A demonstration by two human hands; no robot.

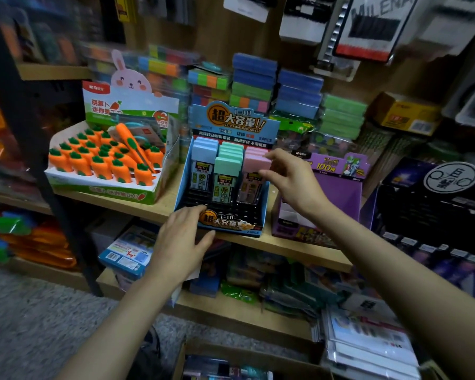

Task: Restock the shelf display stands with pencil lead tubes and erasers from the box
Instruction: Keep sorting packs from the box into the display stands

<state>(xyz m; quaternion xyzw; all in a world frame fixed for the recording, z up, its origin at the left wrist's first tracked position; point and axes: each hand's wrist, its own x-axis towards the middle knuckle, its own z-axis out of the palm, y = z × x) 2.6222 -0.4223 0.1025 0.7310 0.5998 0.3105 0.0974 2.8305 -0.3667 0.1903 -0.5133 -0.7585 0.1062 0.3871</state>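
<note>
Three rows of lead tubes (226, 165) occupy the "24PCS" display stand (254, 229).

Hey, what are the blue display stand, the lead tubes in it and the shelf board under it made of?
Blue display stand: printed cardboard, slightly glossy, with flat folded walls.
Lead tubes: probably plastic, with clear bodies showing labels and matte pastel caps.
Shelf board: wood or wood-look laminate with a light grain. I can't tell which.

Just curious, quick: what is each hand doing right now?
Left hand: open, resting on blue cardboard display stand.
Right hand: pinching pink-capped lead tube.
</note>
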